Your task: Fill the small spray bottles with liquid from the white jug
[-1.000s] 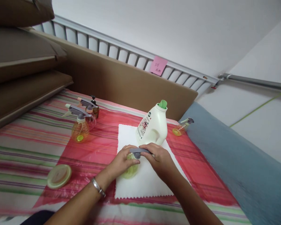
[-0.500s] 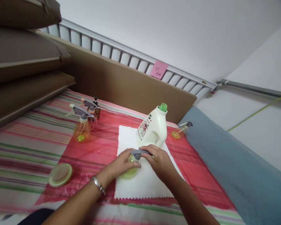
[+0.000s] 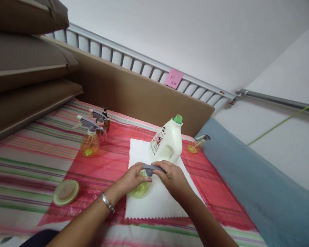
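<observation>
A small clear spray bottle with yellow-green liquid stands on a white cloth with zigzag edges. My left hand is closed around its upper part, the thumb across the neck. On the bottle's grey trigger sprayer, my right hand is closed, with thumb and fingers gripping one end. Just behind my hands a large white jug with a green spout rests on the same cloth. Its label faces left.
Left stand two spray bottles and a dark pump bottle. A round lidded tub lies nearer. One more spray bottle is at the right. A brown board and stacked brown cartons border the striped cloth.
My hands keep their grip on the bottle and its sprayer, moved a touch to the left. The whole view has shifted slightly; everything else stays in place.
</observation>
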Motion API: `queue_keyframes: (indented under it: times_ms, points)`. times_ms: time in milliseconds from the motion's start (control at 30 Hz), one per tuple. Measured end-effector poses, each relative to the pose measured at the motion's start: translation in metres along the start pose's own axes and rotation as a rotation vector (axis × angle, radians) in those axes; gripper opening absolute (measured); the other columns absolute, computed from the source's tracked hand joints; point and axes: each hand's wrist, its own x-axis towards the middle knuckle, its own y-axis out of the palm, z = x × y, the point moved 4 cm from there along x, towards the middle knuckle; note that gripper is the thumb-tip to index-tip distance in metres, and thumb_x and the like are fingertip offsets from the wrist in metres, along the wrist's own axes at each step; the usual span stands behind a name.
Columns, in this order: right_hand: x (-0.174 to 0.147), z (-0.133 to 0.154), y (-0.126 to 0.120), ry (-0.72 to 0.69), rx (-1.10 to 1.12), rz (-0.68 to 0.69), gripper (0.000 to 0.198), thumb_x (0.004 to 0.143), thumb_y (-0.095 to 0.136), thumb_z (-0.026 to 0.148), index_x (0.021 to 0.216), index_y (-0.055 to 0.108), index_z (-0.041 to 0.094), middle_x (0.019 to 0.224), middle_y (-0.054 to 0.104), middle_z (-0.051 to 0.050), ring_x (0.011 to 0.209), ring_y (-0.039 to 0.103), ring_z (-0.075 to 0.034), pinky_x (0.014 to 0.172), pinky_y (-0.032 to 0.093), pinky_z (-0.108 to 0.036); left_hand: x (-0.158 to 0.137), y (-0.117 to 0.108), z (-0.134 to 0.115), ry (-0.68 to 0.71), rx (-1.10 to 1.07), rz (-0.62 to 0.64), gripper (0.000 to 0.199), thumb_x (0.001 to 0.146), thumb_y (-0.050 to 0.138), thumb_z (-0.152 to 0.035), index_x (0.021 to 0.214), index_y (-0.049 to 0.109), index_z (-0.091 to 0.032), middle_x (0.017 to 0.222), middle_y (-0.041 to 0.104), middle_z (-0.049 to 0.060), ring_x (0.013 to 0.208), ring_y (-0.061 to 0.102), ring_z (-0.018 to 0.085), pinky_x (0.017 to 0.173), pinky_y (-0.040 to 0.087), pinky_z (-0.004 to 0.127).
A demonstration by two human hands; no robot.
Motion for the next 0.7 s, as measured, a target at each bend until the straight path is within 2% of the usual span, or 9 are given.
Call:
queue_keyframes:
  times_ms: [133, 233, 400, 533, 633, 700]
  points:
    - [-0.001, 0.002, 0.000, 0.022, 0.014, 0.005, 0.017, 0.083, 0.053, 0.025, 0.095, 0.065, 0.024, 0.091, 0.067, -0.002, 0.086, 0.059, -0.020, 0.077, 0.041, -0.032, -0.001, 0.000, 0.000, 0.005, 0.023, 0.015, 0.027, 0.071, 0.067, -0.025, 0.097, 0.064, -0.018, 0.097, 0.061, 0.004, 0.098, 0.054, 0.021, 0.091, 0.039, 0.033]
    - [-0.001, 0.002, -0.001, 0.046, 0.027, 0.005, 0.017, 0.083, 0.051, 0.025, 0.094, 0.064, 0.024, 0.093, 0.067, -0.002, 0.086, 0.059, -0.020, 0.077, 0.041, -0.032, -0.005, 0.000, 0.000, 0.015, 0.121, -0.023, 0.031, 0.073, 0.066, -0.031, 0.101, 0.062, -0.020, 0.100, 0.062, 0.004, 0.099, 0.054, 0.021, 0.091, 0.040, 0.034]
    - [-0.002, 0.003, -0.006, 0.097, 0.045, -0.019, 0.020, 0.083, 0.048, 0.025, 0.096, 0.062, 0.022, 0.099, 0.067, -0.004, 0.092, 0.059, -0.021, 0.081, 0.042, -0.033, -0.019, 0.007, 0.010, 0.012, 0.383, -0.119, 0.076, 0.050, 0.082, -0.038, 0.118, 0.050, -0.023, 0.117, 0.057, 0.008, 0.109, 0.049, 0.029, 0.095, 0.037, 0.044]
    - [-0.006, 0.011, -0.012, 0.100, 0.057, 0.000, 0.026, 0.079, 0.054, 0.025, 0.103, 0.063, 0.023, 0.101, 0.069, -0.004, 0.094, 0.061, -0.020, 0.084, 0.042, -0.030, -0.026, 0.013, 0.022, 0.047, 0.439, -0.200, 0.071, 0.058, 0.077, -0.026, 0.121, 0.046, -0.022, 0.123, 0.054, 0.010, 0.115, 0.048, 0.029, 0.099, 0.036, 0.046]
    - [-0.012, 0.013, -0.018, 0.113, 0.103, 0.075, 0.031, 0.074, 0.060, 0.026, 0.105, 0.063, 0.027, 0.090, 0.070, -0.001, 0.083, 0.063, -0.018, 0.074, 0.046, -0.026, -0.026, 0.017, 0.033, 0.093, 0.428, -0.146, 0.066, 0.064, 0.071, -0.019, 0.124, 0.044, -0.025, 0.125, 0.053, 0.009, 0.117, 0.048, 0.027, 0.101, 0.037, 0.044]
    - [-0.017, 0.009, -0.017, 0.163, 0.221, 0.198, 0.038, 0.070, 0.062, 0.025, 0.108, 0.062, 0.027, 0.082, 0.068, 0.000, 0.070, 0.062, -0.016, 0.062, 0.046, -0.024, -0.026, 0.020, 0.039, 0.125, 0.436, -0.093, 0.069, 0.064, 0.070, -0.019, 0.127, 0.042, -0.027, 0.129, 0.052, 0.008, 0.120, 0.046, 0.026, 0.103, 0.037, 0.043]
